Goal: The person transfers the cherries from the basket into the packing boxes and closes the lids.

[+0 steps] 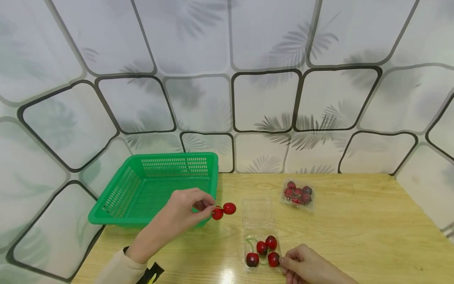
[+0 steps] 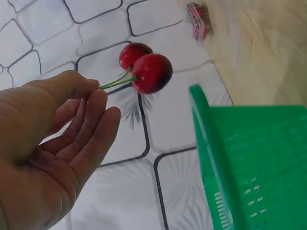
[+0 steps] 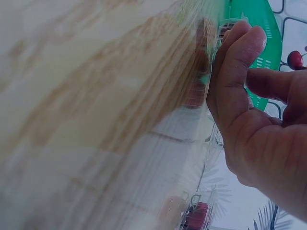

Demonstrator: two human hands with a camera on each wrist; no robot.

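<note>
My left hand pinches the green stems of a pair of cherries between thumb and forefinger; both red fruits hang past the fingertips, beside the green basket's near right corner. On the table, an open clear plastic box holds several dark red cherries, its lid folded back away from me. My right hand rests at the box's right side, fingertips by the nearest cherry. In the right wrist view its thumb stands apart from the bent fingers, with nothing seen between them.
The green plastic basket stands at the back left, with no fruit seen inside. A second clear box filled with cherries sits farther back on the right. Behind the wooden table hangs a patterned wall covering.
</note>
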